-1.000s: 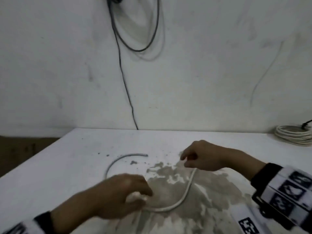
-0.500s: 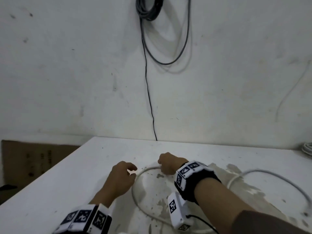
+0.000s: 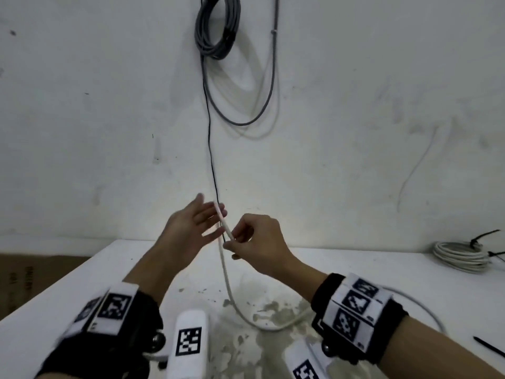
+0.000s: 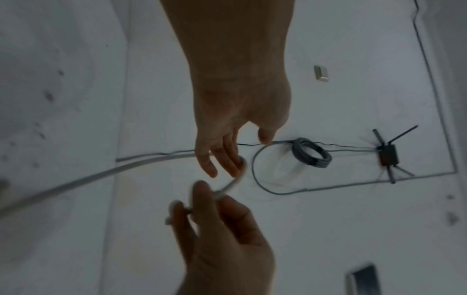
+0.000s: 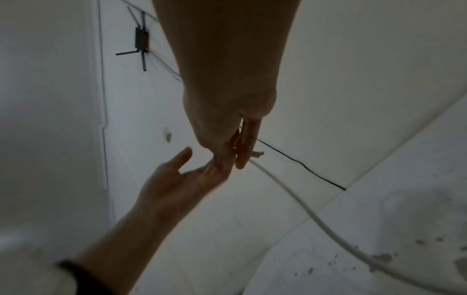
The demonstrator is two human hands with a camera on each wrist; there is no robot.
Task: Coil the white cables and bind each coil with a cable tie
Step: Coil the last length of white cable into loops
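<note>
The white cable [image 3: 225, 272] rises from the table to my hands, which are held up in front of the wall. My right hand [image 3: 232, 242] pinches the cable just below its free end between thumb and fingers. My left hand [image 3: 210, 217] is open beside it, fingers straight and spread, and the cable's tip lies across them. In the left wrist view the cable [image 4: 235, 182] bends from the left fingers [image 4: 222, 159] to the right hand [image 4: 202, 197]. In the right wrist view the cable [image 5: 303, 207] drops away from the pinching fingers [image 5: 240, 147]. The rest of it loops on the table [image 3: 82, 291].
A finished white coil [image 3: 459, 257] bound with black ties lies at the table's back right. One loose black cable tie [image 3: 489, 350] lies at the right edge. A grey coil [image 3: 218, 28] and a thin black wire [image 3: 210, 149] hang on the wall.
Both hands have risen off the table, lifting the cable's end into the air. The left hand has opened, and the right hand now pinches the cable.
</note>
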